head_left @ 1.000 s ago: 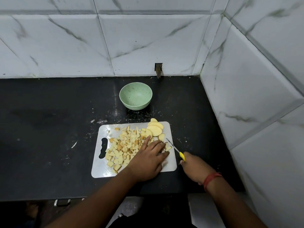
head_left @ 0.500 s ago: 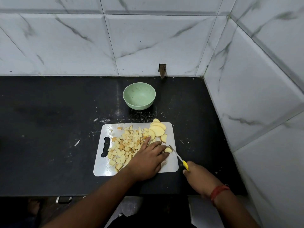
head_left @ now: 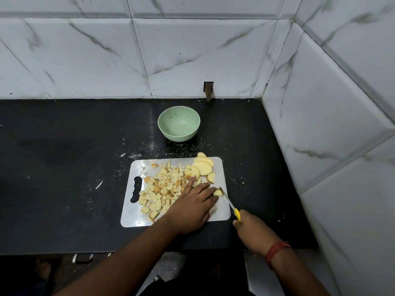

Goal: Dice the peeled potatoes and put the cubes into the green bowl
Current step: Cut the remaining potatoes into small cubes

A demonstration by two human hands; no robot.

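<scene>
A black stone counter (head_left: 64,167) runs along white marble-patterned wall tiles (head_left: 96,56), which turn a corner on the right; no brand, label or writing can be read anywhere. The left half of the counter carries only pale specks and smears. Toward the middle, near the back edge, stands a pale green bowl (head_left: 179,123), upright, with nothing inside it but a few faint marks on its inner wall. In front of the bowl and apart from it, close to the counter's front edge, lies a white cutting board (head_left: 222,212) with a grip slot in its left end. A loose heap of potato cubes (head_left: 162,189) covers the board's left and middle. At the board's back right corner sit several uncut potato slices (head_left: 203,167), overlapping, one poking past the board's back edge. The left hand (head_left: 192,207) lies over the board's front right part, fingers stretched forward and bent down onto a small potato piece (head_left: 218,192), pinning it near the board's right edge. The right hand (head_left: 252,230), off the board's front right corner, is clenched around the yellow handle of a small knife (head_left: 229,202), whose blade slants back and left to touch that piece. A red thread band (head_left: 275,249) circles the right wrist.
</scene>
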